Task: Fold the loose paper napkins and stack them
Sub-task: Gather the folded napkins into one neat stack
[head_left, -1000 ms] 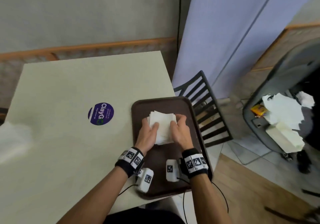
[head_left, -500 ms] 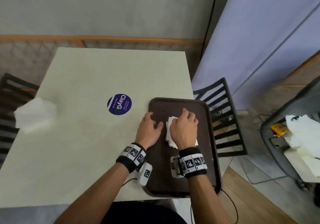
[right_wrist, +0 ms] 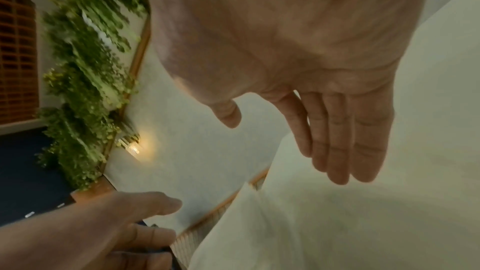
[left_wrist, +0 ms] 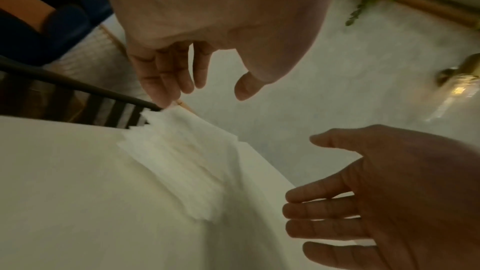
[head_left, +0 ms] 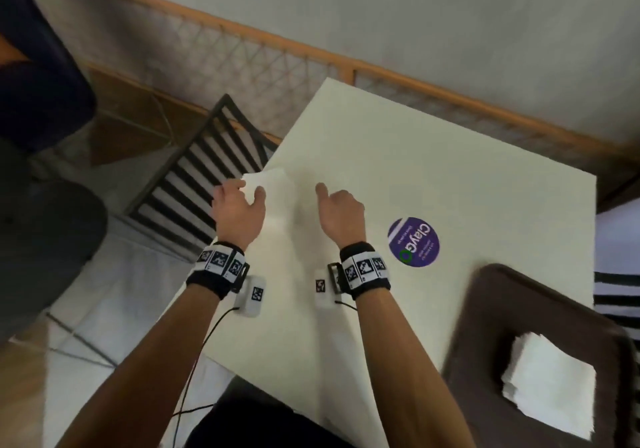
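A fanned pile of loose white napkins [head_left: 277, 198] lies at the left edge of the cream table [head_left: 433, 157]; the left wrist view shows the pile [left_wrist: 182, 161] close up. My left hand [head_left: 242, 193] hovers at the pile's far left corner, fingers relaxed and thumb apart, gripping nothing [left_wrist: 213, 89]. My right hand [head_left: 334, 198] hangs just right of the pile with straight fingers and holds nothing [right_wrist: 280, 141]. A stack of folded napkins [head_left: 550, 375] sits on the brown tray [head_left: 491, 309] at the lower right.
A round purple sticker [head_left: 414, 241] is on the table right of my right hand. A black slatted chair [head_left: 204, 174] stands just beyond the table's left edge, below the pile. A wooden rail and mesh [head_left: 277, 42] run along the wall behind.
Both hands left the folded stack on the tray and moved left across the table to the loose pile. The head view swung left, so the tray now sits at the lower right.
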Action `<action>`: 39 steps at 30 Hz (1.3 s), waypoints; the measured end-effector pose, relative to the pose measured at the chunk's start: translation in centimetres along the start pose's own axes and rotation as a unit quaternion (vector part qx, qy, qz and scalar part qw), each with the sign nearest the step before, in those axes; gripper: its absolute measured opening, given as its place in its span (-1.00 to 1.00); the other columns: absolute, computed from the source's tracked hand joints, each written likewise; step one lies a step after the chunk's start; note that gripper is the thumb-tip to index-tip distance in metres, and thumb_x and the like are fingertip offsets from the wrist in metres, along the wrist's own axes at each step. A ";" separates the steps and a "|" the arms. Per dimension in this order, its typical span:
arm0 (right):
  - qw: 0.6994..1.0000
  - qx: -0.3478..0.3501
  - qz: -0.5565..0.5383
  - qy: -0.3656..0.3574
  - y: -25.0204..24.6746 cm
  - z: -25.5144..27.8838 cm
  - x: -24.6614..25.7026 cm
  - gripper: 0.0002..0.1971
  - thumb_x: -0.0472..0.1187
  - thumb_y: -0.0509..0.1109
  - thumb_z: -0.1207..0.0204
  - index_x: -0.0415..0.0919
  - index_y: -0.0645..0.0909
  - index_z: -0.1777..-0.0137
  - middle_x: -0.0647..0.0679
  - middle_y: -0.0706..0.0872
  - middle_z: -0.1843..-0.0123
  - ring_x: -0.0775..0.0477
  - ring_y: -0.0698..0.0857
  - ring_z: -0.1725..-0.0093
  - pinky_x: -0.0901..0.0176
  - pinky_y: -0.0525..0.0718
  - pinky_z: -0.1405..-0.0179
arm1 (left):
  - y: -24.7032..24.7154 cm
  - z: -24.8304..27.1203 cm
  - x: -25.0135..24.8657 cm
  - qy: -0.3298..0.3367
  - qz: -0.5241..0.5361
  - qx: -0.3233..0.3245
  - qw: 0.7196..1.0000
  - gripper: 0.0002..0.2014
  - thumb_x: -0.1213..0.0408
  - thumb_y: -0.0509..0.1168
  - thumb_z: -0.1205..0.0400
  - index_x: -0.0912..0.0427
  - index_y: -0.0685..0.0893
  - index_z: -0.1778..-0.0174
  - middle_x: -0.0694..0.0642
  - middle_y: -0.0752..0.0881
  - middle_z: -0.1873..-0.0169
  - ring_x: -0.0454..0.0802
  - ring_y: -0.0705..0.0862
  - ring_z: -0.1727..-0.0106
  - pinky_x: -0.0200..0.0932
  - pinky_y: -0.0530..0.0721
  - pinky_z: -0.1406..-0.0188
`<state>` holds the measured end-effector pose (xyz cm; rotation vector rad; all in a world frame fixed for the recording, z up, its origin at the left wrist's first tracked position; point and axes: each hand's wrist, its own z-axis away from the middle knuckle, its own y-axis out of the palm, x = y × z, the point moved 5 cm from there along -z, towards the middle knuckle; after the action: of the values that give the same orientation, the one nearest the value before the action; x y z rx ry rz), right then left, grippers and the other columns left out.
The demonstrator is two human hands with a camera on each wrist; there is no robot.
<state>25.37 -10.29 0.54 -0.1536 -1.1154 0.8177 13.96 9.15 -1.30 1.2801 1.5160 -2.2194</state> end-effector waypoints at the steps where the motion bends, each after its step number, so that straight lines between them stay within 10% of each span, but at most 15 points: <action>1: 1.000 0.017 0.007 0.015 1.5 -0.9 1.0 -0.19 0.47 0.13 -0.73 -0.32 0.72 -0.37 -0.35 0.76 -0.42 -0.45 0.70 -0.47 -0.15 0.59 -0.35 | 0.0 -1.4 0.9 -0.023 -0.017 0.018 0.999 -0.38 -0.17 0.29 -0.70 0.29 0.58 -0.47 0.33 0.59 -0.46 0.34 0.50 -0.53 0.30 0.51 -0.60; 4: 0.996 0.053 0.040 0.051 5.5 -2.8 3.1 -0.09 0.48 0.17 -0.75 -0.37 0.55 -0.67 -0.39 0.61 -0.63 -0.45 0.61 -0.59 -0.16 0.55 -0.54 | 0.8 -3.8 2.9 -0.106 -0.049 0.094 0.989 -0.21 -0.23 0.27 -0.71 0.38 0.47 -0.63 0.40 0.50 -0.59 0.42 0.49 -0.60 0.28 0.49 -0.63; 11: 0.992 0.084 0.093 0.027 10.7 -5.0 5.5 -0.38 0.06 0.57 -0.47 -0.31 0.68 -0.44 -0.27 0.78 -0.38 -0.41 0.76 -0.39 -0.21 0.74 -0.45 | 1.8 -5.4 4.0 -0.113 0.030 0.161 0.980 -0.47 -0.08 0.48 -0.53 0.26 0.80 -0.25 0.18 0.86 -0.09 0.22 0.84 -0.15 0.19 0.87 -0.13; 15: 0.986 0.151 0.058 -0.027 13.5 -6.5 4.3 -0.46 0.16 0.49 -0.37 -0.05 0.80 -0.33 -0.11 0.87 -0.27 -0.31 0.82 -0.34 -0.30 0.79 -0.39 | 1.1 -5.5 5.5 -0.110 0.137 0.195 0.965 -0.62 0.08 0.50 -0.52 -0.16 0.81 -0.28 0.05 0.87 -0.16 0.11 0.83 -0.25 0.25 0.84 -0.29; 19: 0.976 0.167 -0.067 -0.120 13.1 -2.9 5.6 -0.59 -0.20 0.64 -0.54 0.01 0.67 -0.35 0.10 0.84 -0.22 0.06 0.84 -0.23 -0.03 0.85 -0.20 | -1.7 -4.2 6.6 -0.052 0.200 0.168 0.964 -0.51 0.10 0.54 -0.50 -0.26 0.71 -0.37 -0.05 0.80 -0.28 0.03 0.73 -0.42 0.23 0.77 -0.42; 23: 0.957 0.141 -0.104 -0.231 13.2 -0.2 5.1 -0.31 -0.27 0.74 -0.52 -0.04 0.43 -0.52 0.05 0.72 -0.24 0.03 0.81 -0.18 0.12 0.82 -0.13 | -4.3 -1.5 6.8 0.022 0.258 0.125 0.958 -0.40 0.52 0.60 -0.59 0.15 0.48 -0.45 -0.06 0.72 -0.19 -0.27 0.74 -0.22 -0.32 0.72 -0.21; 26: 0.955 0.119 -0.139 -0.234 14.1 0.4 3.9 0.11 -0.42 0.81 -0.42 0.10 0.17 -0.78 -0.08 0.67 -0.39 -0.09 0.80 -0.35 0.05 0.85 -0.27 | -3.9 -0.4 7.8 0.047 0.276 0.146 0.949 -0.03 0.54 0.65 -0.54 0.04 0.26 -0.78 0.00 0.65 -0.35 -0.03 0.71 -0.38 -0.23 0.68 -0.40; 30: 0.955 0.095 -0.137 -0.244 14.3 1.2 3.4 0.20 -0.47 0.79 -0.41 0.20 0.09 -0.81 -0.11 0.61 -0.53 -0.04 0.73 -0.49 0.10 0.81 -0.37 | -3.5 -0.1 8.6 0.051 0.250 0.166 0.952 0.23 0.63 0.64 -0.50 -0.01 -0.02 -0.89 -0.01 0.58 -0.50 -0.05 0.66 -0.52 -0.20 0.65 -0.52; 34: 0.961 0.075 -0.131 -0.234 14.7 1.4 3.6 0.02 -0.42 0.68 -0.53 0.23 0.17 -0.77 -0.03 0.66 -0.49 -0.03 0.78 -0.43 -0.25 0.84 -0.39 | -3.2 -0.2 8.4 0.075 0.211 0.168 0.960 -0.18 0.66 0.40 -0.68 0.25 0.17 -0.81 -0.70 0.42 -0.43 -0.42 0.54 -0.56 -0.28 0.53 -0.65; 39: 0.946 0.019 -0.179 -0.269 11.3 3.3 4.4 -0.20 -0.35 0.53 -0.66 0.07 0.21 -0.77 0.24 0.70 -0.42 0.00 0.77 -0.39 -0.09 0.83 -0.39 | -4.8 0.9 5.6 0.089 0.213 0.120 0.966 -0.53 0.40 0.39 -0.81 0.07 0.44 -0.61 -0.29 0.64 -0.40 -0.35 0.65 -0.42 -0.28 0.64 -0.38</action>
<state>17.68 -0.38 -0.31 0.3195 -1.5827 0.5600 7.34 12.39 -1.90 1.7254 0.9162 -2.0867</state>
